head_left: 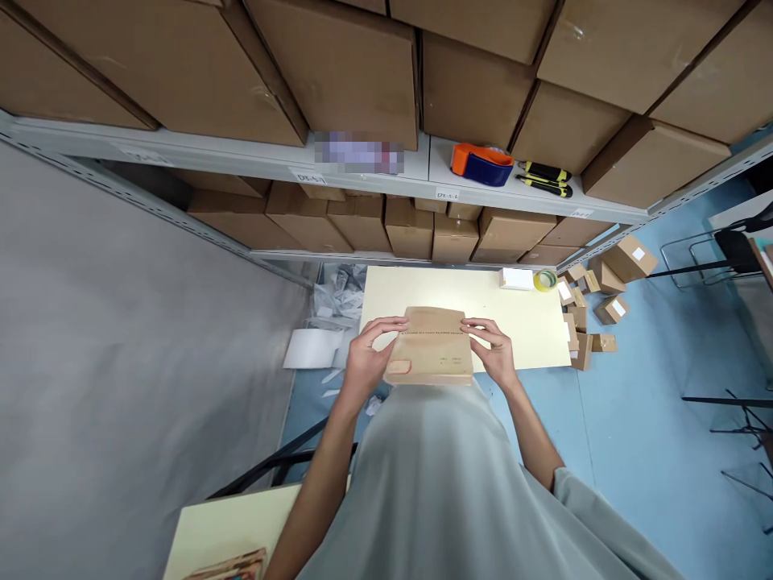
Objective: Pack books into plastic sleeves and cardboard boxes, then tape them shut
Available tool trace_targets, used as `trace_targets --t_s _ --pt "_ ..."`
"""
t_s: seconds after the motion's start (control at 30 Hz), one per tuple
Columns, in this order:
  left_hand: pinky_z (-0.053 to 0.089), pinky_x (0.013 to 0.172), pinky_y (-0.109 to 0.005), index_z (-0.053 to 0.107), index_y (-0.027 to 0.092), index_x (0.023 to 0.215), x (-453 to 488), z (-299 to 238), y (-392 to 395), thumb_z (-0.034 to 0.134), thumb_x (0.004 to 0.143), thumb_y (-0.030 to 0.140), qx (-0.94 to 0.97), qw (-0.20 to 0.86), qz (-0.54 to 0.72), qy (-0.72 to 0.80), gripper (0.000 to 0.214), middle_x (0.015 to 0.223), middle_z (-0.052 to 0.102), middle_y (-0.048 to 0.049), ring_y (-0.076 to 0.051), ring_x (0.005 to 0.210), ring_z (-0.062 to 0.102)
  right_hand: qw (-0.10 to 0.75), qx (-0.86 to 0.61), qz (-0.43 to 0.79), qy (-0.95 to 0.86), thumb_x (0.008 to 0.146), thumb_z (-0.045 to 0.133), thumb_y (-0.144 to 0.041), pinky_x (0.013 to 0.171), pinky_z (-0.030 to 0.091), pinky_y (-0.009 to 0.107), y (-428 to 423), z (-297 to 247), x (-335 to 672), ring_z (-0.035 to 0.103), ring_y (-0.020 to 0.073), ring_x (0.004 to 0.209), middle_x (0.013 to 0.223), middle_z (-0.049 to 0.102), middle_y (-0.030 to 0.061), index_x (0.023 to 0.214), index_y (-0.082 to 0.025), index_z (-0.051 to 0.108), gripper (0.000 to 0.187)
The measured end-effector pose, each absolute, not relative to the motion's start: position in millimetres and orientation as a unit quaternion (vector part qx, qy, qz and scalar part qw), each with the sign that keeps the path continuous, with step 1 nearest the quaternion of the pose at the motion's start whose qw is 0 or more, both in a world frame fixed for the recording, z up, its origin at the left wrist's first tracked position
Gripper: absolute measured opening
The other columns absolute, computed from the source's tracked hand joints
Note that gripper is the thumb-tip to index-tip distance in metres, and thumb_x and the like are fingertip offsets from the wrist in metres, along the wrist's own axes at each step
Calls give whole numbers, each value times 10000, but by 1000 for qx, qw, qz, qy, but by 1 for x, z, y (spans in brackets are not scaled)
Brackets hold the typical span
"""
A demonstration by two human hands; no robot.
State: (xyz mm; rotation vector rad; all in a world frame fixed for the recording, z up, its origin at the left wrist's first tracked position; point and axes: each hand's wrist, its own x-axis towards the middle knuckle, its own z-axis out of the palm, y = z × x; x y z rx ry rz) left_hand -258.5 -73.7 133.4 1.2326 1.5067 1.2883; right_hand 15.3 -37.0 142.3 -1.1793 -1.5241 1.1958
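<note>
A tan book point(431, 348) with a line of dark print and a small reddish mark on its cover is held level in front of my body. Gripping its left edge is my left hand point(371, 354), fingers on top and thumb lower down. My right hand point(492, 350) pinches the opposite edge in the same way. Below and beyond the book lies a pale yellow table point(531, 330). A white box point(516, 279) and a roll of tape point(545, 280) rest near the table's far right corner.
A shelf rack point(362, 165) full of cardboard boxes point(477, 89) spans the far side, bearing an orange-blue tape dispenser point(481, 164) and yellow-black cutters point(547, 179). Small cartons point(609, 310) lie on the floor at right. Crumpled paper point(338, 298) lies left; a second table point(223, 524) stands lower left.
</note>
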Motion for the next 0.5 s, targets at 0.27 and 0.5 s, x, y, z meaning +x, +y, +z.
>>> trace_targets --t_s 0.27,0.5 --pt "601 988 -399 760 234 960 -250 131 -79 806 836 646 450 459 445 624 433 1007 791 -78 -281 1011 742 386 -528 522 -547 908 811 -519 879 555 388 -34 132 19 701 250 952 956 790 54 982 -253 853 279" --pt "633 962 -402 763 233 972 -238 134 -77 837 792 700 420 478 468 614 506 989 795 -78 -269 962 746 369 -548 581 -475 874 789 -701 871 570 375 -36 118 13 717 254 924 983 809 69 977 -227 785 485"
